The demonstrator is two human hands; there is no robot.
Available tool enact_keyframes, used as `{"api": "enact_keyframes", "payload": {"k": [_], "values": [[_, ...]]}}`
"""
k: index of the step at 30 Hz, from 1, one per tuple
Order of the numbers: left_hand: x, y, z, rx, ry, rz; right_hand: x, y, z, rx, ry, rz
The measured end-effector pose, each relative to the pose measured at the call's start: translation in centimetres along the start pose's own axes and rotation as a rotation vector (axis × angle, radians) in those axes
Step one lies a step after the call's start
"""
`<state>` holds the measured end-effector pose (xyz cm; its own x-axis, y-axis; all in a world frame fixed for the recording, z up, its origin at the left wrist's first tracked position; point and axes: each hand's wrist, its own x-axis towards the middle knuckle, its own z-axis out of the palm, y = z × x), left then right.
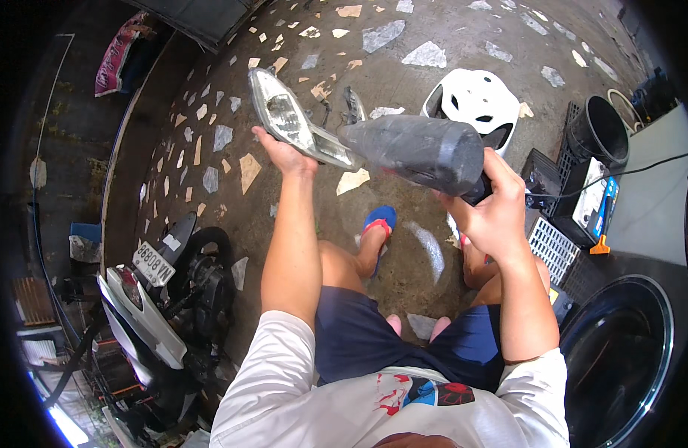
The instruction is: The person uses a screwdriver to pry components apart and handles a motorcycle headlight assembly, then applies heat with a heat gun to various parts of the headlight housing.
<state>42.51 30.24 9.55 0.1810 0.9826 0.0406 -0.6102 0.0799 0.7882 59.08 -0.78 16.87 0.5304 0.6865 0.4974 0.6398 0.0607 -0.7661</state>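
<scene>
My left hand (pixel 290 155) is out in front at centre, gripping a motorcycle headlight (pixel 288 116) with a clear lens and a pale housing. Opposite it, my right hand (pixel 500 196) is wrapped round a dark grey, corded hot-air blower (pixel 418 149). The blower's narrow end points left at the lower end of the headlight; whether they touch I cannot tell. A thin black cord (pixel 605 181) reaches my right hand from the right edge. Just behind the blower's nozzle shows a small curved dark piece (pixel 354 106), partly hidden.
On the floor beyond my right hand lies a white helmet (pixel 474 98). A parked motorcycle (pixel 153 313) stands at left. To the right are a black bucket (pixel 599 131), a boxed battery (pixel 589 201), a white plastic basket (pixel 556 243) and a large round black door (pixel 620 358).
</scene>
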Motion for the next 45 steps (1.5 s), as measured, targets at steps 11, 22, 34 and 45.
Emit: {"api": "enact_keyframes", "payload": {"k": [11, 22, 34, 45], "values": [[-0.6, -2.2, -0.4, 0.105, -0.234, -0.240, 0.5, 0.3, 1.1, 0.156, 0.179, 0.079], [-2.1, -2.8, 1.2, 0.257, -0.354, -0.294, 1.0, 0.2, 0.6, 0.329, 0.311, 0.228], [-1.3, -3.3, 0.5, 0.182, -0.370, -0.293, -0.2, -0.1, 0.0, 0.082, 0.023, 0.108], [-1.0, -3.1, 0.4, 0.205, -0.288, -0.221, -0.2, -0.3, -0.3, -0.010, 0.007, -0.012]]}}
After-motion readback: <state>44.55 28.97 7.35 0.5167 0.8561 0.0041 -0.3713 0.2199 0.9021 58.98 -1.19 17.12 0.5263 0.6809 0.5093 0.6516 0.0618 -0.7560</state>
